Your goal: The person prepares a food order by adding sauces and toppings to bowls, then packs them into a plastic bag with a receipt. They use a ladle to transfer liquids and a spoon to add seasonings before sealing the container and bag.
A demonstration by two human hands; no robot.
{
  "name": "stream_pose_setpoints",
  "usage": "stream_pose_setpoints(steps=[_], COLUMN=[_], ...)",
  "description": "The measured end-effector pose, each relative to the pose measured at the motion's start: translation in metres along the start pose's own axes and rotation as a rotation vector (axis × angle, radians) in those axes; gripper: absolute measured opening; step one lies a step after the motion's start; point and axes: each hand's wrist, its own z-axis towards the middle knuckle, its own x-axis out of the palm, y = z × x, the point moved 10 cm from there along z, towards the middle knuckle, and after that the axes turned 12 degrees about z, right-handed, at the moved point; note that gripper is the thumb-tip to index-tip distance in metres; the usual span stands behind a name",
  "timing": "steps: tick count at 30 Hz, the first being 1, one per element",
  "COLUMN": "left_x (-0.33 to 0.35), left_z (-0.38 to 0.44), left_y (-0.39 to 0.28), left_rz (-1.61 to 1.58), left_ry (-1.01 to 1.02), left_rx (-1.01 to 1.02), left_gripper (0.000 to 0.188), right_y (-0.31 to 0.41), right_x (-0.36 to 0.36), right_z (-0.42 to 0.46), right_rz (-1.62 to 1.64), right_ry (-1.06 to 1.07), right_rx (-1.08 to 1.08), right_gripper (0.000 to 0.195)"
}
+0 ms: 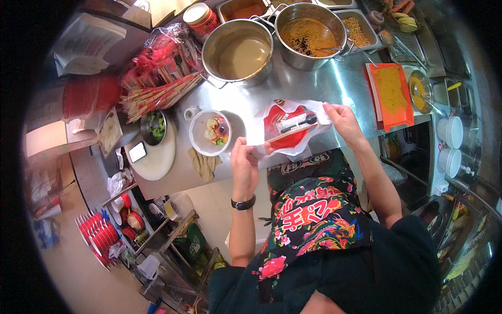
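My left hand [245,167], with a dark watch at the wrist, pinches the near left rim of a thin white plastic bag [255,135]. The opposite right rim is held between the thumb and fingers of my right hand [344,119]. Between them the bag's mouth is spread. Inside lies a round red container or lid [274,115]. A clear-wrapped black plastic spoon [311,119] and a pair of chopsticks [290,134] rest on top of it. To the left, a white bowl [197,138] holds pale balls and some green and orange food.
A pot of pale liquid [245,59] and a pot of orange broth [308,35] stand at the back of the steel counter [310,80]. Wrapped chopsticks [157,96] lie left. A phone [137,152] rests on a round cutting board [159,167]; an orange tray [388,92] sits right.
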Motion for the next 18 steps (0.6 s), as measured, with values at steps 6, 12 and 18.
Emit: stream_pose_setpoints(steps=[6, 12, 18], left_x=[0.010, 0.025, 0.023], left_z=[0.016, 0.036, 0.041], left_y=[-0.010, 0.008, 0.036], left_rz=[0.104, -0.083, -0.176], left_ry=[0.133, 0.225, 0.249], left_rx=[-0.035, -0.208, -0.375], left_gripper=[0.013, 0.013, 0.029], right_y=[-0.006, -0.017, -0.051], right_x=[0.044, 0.063, 0.061], right_z=[-0.011, -0.013, -0.034], right_rz=[0.477, 0.732, 0.875], right_ry=[0.409, 0.369, 0.138], right_rx=[0.054, 0.142, 0.426], right_gripper=[0.016, 0.025, 0.030])
